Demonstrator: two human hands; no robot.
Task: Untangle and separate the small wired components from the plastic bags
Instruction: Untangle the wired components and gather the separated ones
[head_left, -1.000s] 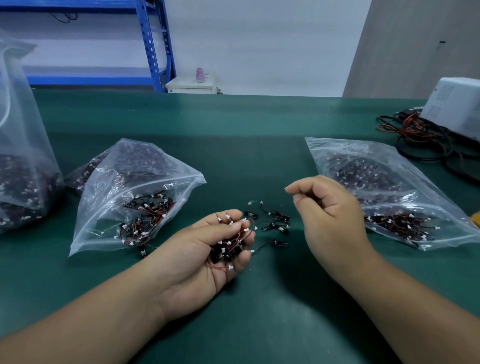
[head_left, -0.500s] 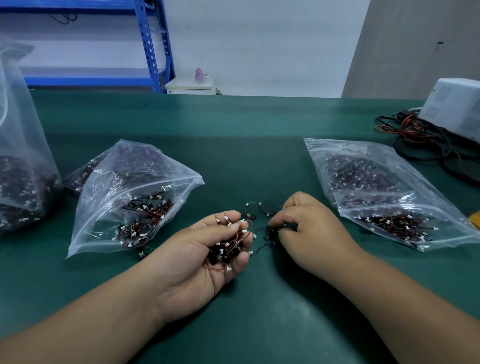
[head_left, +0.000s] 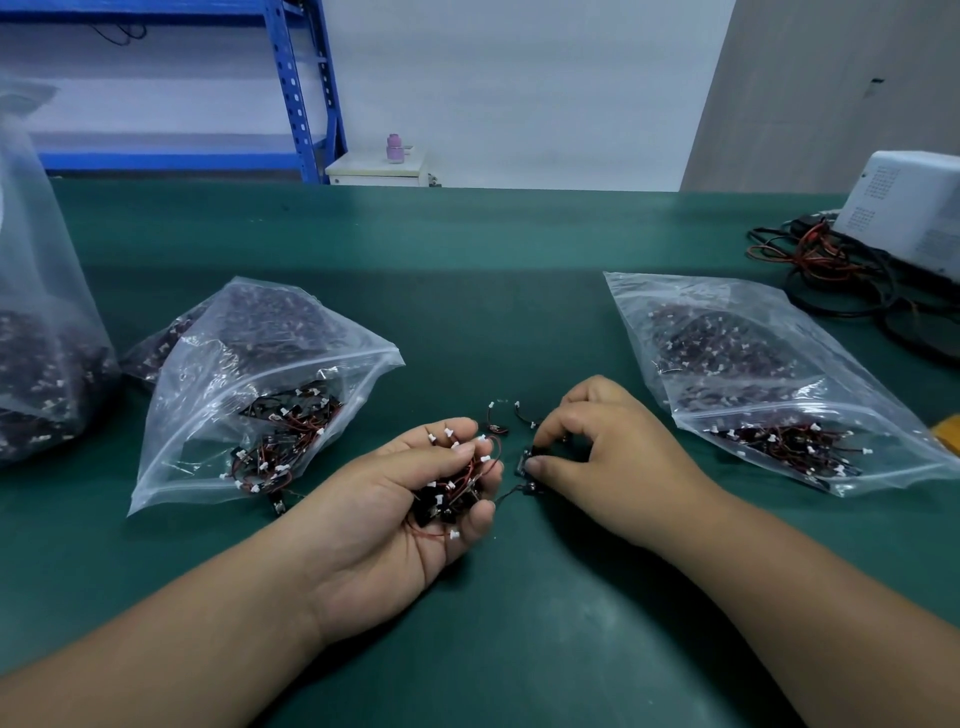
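Note:
My left hand (head_left: 395, 514) rests palm up on the green mat, fingers curled around a tangled clump of small wired components (head_left: 457, 483) with black bodies, red wires and white plugs. My right hand (head_left: 608, 457) is down on the mat just right of it, thumb and fingertips pinching one loose black component (head_left: 524, 462). A few separated components (head_left: 496, 423) lie on the mat between and behind the hands. An open clear bag (head_left: 249, 405) with more components lies to the left; another clear bag (head_left: 769, 384) lies to the right.
A tall clear bag (head_left: 41, 322) of components stands at the far left. A white device (head_left: 904, 208) and a coil of black and red cables (head_left: 831, 270) sit at the back right. The green mat (head_left: 467, 249) stretches behind the bags.
My right hand came down from a raised fist to the loose pieces on the mat and now pinches one. The left hand kept its clump and stayed put.

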